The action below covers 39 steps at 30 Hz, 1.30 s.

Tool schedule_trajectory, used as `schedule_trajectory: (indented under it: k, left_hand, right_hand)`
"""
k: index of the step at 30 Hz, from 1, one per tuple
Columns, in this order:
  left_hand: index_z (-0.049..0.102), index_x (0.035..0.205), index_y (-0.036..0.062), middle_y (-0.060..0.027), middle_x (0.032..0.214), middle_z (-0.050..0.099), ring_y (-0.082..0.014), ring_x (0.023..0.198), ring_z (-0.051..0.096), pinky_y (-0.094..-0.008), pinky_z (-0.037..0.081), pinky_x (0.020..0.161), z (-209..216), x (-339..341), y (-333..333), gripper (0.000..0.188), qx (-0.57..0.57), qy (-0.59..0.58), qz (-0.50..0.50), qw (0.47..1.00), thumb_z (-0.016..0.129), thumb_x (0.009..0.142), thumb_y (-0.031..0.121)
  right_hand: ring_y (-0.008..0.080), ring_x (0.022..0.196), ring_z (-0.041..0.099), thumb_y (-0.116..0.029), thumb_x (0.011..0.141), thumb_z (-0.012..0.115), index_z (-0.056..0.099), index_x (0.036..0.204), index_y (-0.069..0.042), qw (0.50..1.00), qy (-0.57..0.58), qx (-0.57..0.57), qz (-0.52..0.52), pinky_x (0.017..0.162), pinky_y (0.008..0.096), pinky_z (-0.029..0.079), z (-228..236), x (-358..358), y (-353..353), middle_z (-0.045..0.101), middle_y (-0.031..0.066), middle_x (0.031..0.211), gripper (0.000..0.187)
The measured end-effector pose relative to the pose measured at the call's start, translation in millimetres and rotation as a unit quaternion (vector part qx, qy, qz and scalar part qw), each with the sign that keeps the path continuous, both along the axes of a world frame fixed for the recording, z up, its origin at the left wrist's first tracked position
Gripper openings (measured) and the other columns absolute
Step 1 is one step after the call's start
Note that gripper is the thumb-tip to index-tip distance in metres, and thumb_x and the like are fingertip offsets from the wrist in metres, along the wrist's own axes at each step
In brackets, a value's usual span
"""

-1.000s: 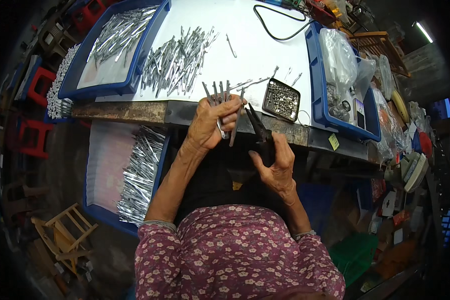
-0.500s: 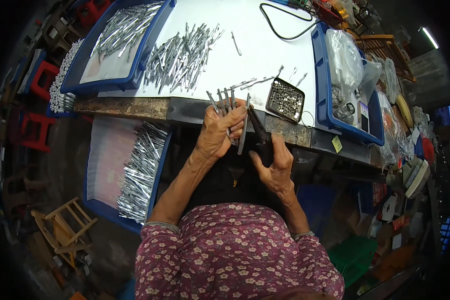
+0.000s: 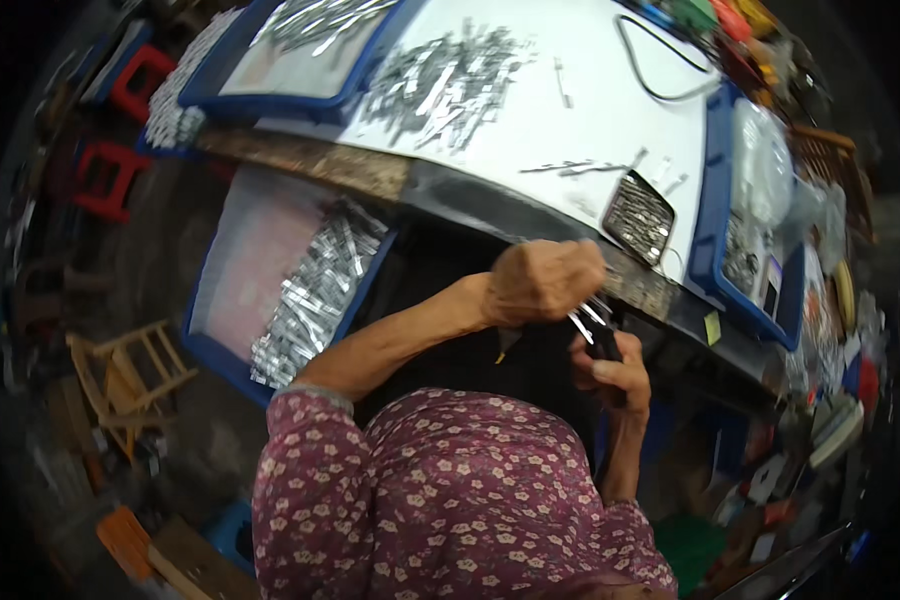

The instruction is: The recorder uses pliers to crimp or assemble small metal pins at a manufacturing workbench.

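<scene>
My left hand (image 3: pixel 545 282) is closed at the table's front edge, its knuckles up. Thin silver metal strips (image 3: pixel 583 322) poke out from its underside, partly hidden by the fingers. Just below and to the right, my right hand (image 3: pixel 615 372) grips a dark hand tool (image 3: pixel 602 343), its exact kind unclear. The strips' ends meet or overlap the tool; blur hides whether they touch. Close beyond my hands, a small dark tray (image 3: pixel 611 222) of tiny metal parts rests on the table.
A heap of metal strips (image 3: pixel 450 85) lies on the white tabletop (image 3: pixel 530 125). Blue trays (image 3: pixel 355 105) stand at the left and right (image 3: pixel 708 205), the right one holding plastic bags. Below the table edge, another blue tray (image 3: pixel 215 345) holds more strips. A wooden stool (image 3: pixel 135 385) stands lower left.
My view has turned, and the table now slants down to the right. Both hands have shifted right and lower; my left hand has rolled over, its strips now pointing down toward the tool.
</scene>
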State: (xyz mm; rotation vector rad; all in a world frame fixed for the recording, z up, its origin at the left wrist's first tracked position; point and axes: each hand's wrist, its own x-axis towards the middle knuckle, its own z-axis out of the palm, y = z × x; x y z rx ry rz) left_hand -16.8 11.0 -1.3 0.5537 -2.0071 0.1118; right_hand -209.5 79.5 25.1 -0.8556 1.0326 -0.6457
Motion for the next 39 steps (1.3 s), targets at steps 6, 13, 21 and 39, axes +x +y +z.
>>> schedule_trajectory:
  k: [6, 13, 21, 39]
  left_hand:
    - [0.049, 0.092, -0.0060, -0.0165, 0.088, 0.054, -0.0218, 0.060, 0.058, -0.0276, 0.048, 0.049, 5, 6, 32, 0.028, 0.086, 0.027, 0.044, 0.995, 0.058, 0.066, 0.000]
    - [0.048, 0.093, 0.0017, -0.0111, 0.082, 0.060, -0.0111, 0.065, 0.054, -0.0201, 0.042, 0.056, 13, 60, 98, 0.010, 0.503, 0.463, 0.017, 0.730, 0.051, 0.086, 0.007]
    - [0.048, 0.104, 0.0007, -0.0157, 0.083, 0.062, -0.0223, 0.074, 0.061, -0.0352, 0.052, 0.062, -72, 200, 149, 0.020, 0.528, 0.699, 0.105, 0.471, 0.052, 0.087, 0.011]
    - [0.048, 0.098, 0.0019, -0.0076, 0.078, 0.054, -0.0164, 0.068, 0.054, -0.0284, 0.045, 0.068, -120, 200, 205, 0.015, 0.447, 0.649, 0.183, 0.588, 0.053, 0.085, 0.008]
  right_hand:
    - [0.0086, 0.050, 0.038, -0.030, 0.064, 0.064, 0.051, 0.097, 0.008, 0.997, -0.066, -0.017, 0.045, 0.043, 0.0224, 0.029, 0, 5, 16, 0.045, 0.0035, 0.065, 0.052]
    - [0.0107, 0.056, 0.045, -0.029, 0.066, 0.067, 0.052, 0.101, 0.007, 0.992, -0.085, -0.020, 0.093, 0.050, 0.0234, 0.035, -10, 22, 14, 0.050, 0.0057, 0.069, 0.053]
    - [0.0105, 0.056, 0.046, -0.027, 0.068, 0.065, 0.054, 0.098, 0.005, 0.992, -0.012, -0.009, 0.122, 0.050, 0.0237, 0.035, -29, 37, 22, 0.051, 0.0050, 0.069, 0.045]
    - [0.0095, 0.070, 0.045, -0.026, 0.067, 0.069, 0.057, 0.104, 0.001, 0.979, 0.165, -0.021, 0.122, 0.064, 0.0246, 0.035, -40, 50, 31, 0.050, -0.0007, 0.074, 0.047]
